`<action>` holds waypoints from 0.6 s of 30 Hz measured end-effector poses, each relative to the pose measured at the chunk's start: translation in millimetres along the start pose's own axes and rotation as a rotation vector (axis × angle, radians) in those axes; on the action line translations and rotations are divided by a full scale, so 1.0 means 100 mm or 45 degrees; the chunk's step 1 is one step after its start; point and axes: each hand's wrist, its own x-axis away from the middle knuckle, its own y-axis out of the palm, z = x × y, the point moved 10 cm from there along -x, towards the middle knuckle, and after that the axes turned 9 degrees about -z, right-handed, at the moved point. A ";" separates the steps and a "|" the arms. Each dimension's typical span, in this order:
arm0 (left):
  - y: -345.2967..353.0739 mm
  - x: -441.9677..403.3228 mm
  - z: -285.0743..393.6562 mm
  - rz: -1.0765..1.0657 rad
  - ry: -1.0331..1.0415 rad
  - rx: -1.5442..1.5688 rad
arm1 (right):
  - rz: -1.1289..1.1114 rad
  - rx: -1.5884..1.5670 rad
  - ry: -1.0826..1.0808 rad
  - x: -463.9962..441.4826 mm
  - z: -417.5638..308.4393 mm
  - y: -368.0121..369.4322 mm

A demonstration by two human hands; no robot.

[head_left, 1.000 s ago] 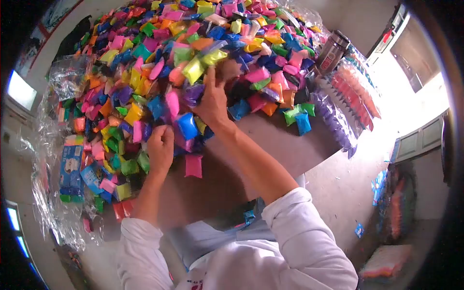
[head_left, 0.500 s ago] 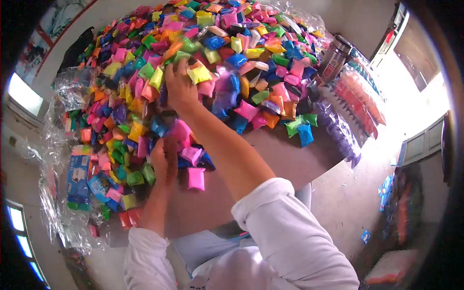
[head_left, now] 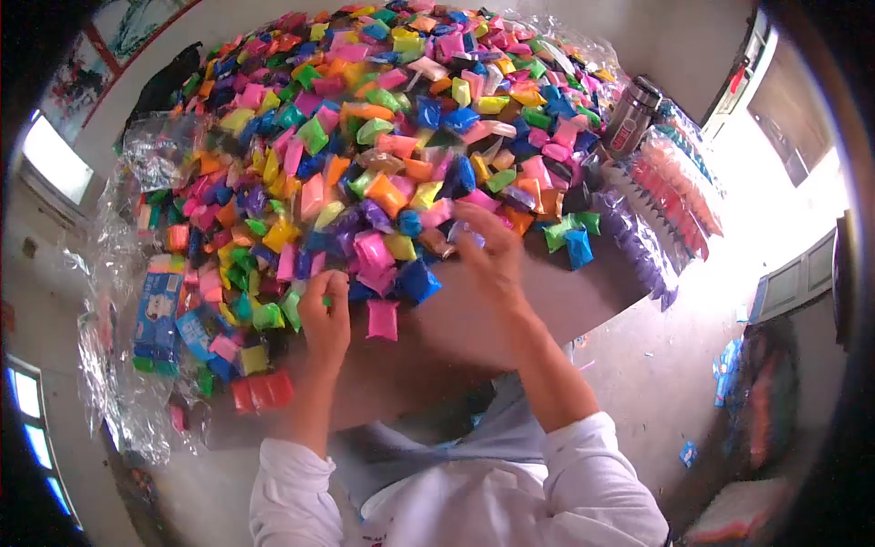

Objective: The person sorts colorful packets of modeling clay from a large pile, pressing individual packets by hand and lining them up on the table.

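Observation:
A large heap of small, shiny, pillow-shaped packets [head_left: 369,132] in many colours covers most of the table. At the heap's near edge is my left hand [head_left: 325,314], its fingers curled closed with a bit of green showing at them; what they hold is unclear. My right hand [head_left: 495,255], slightly blurred, is bent around a small purple packet [head_left: 467,234] at the heap's right front. Between the hands lie a pink packet [head_left: 382,319] on the bare tabletop and a blue packet [head_left: 418,282]. Pink packets [head_left: 373,260] are piled just behind them.
A steel flask [head_left: 632,114] stands at the right beside clear bags of purple and red pieces [head_left: 670,196]. Crumpled clear plastic [head_left: 118,365] hangs along the left edge, near a blue printed pack [head_left: 157,314]. Red packets [head_left: 262,392] lie near the front edge.
My right hand has come back from the middle of the heap toward the right front. My left hand has shifted slightly right. Packets near the front have moved, and a blue one now shows there.

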 end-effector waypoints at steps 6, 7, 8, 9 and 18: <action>-0.12 0.38 -0.35 -0.014 -0.153 0.110 | 0.507 -0.169 0.354 0.63 0.73 -1.18; -0.11 0.42 -0.38 -0.024 -0.195 0.080 | 0.541 -0.236 0.409 0.65 0.83 -1.26; -0.09 0.46 -0.39 -0.035 -0.243 0.110 | 0.524 -0.236 0.407 0.60 0.87 -1.32; -0.08 0.47 -0.37 -0.021 -0.250 0.110 | 0.497 -0.476 0.471 0.56 0.98 -1.29; 0.10 0.39 -0.21 -0.073 -0.214 0.198 | 0.319 -1.311 0.588 -0.24 1.40 -0.73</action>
